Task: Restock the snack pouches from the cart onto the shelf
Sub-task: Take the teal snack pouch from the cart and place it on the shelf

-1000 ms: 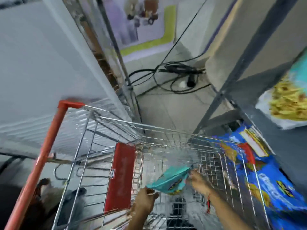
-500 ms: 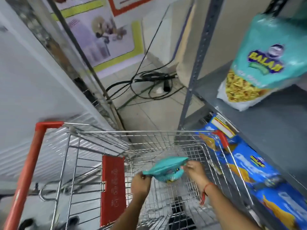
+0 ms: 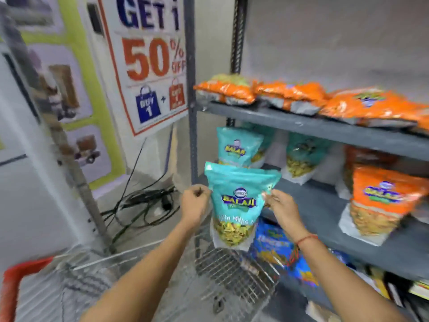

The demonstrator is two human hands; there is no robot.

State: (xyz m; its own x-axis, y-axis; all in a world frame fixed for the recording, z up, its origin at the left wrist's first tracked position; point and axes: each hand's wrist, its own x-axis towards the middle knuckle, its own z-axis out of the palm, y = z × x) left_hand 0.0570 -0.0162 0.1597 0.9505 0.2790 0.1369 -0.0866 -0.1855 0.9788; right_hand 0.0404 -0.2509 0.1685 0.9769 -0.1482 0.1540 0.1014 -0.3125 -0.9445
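Observation:
A teal snack pouch (image 3: 236, 201) hangs upright in front of the grey middle shelf (image 3: 325, 205). My left hand (image 3: 195, 203) pinches its left edge and my right hand (image 3: 281, 205) pinches its right edge. Both hands are above the far end of the wire cart (image 3: 232, 273). Behind the held pouch, a matching teal pouch (image 3: 239, 147) stands at the shelf's left end, with another teal pouch (image 3: 301, 154) to its right. The cart's inside is mostly hidden by my arms.
Orange pouches (image 3: 383, 201) stand on the middle shelf at right, and more orange packs (image 3: 290, 94) lie on the upper shelf. Blue packs (image 3: 276, 245) fill the lower shelf. A grey shelf upright (image 3: 191, 112), a sale poster (image 3: 151, 66) and floor cables (image 3: 144, 203) are at left.
Both hands lifted the teal pouch out of the cart and turned it upright before the middle shelf. The view tilted up from the cart to the shelves.

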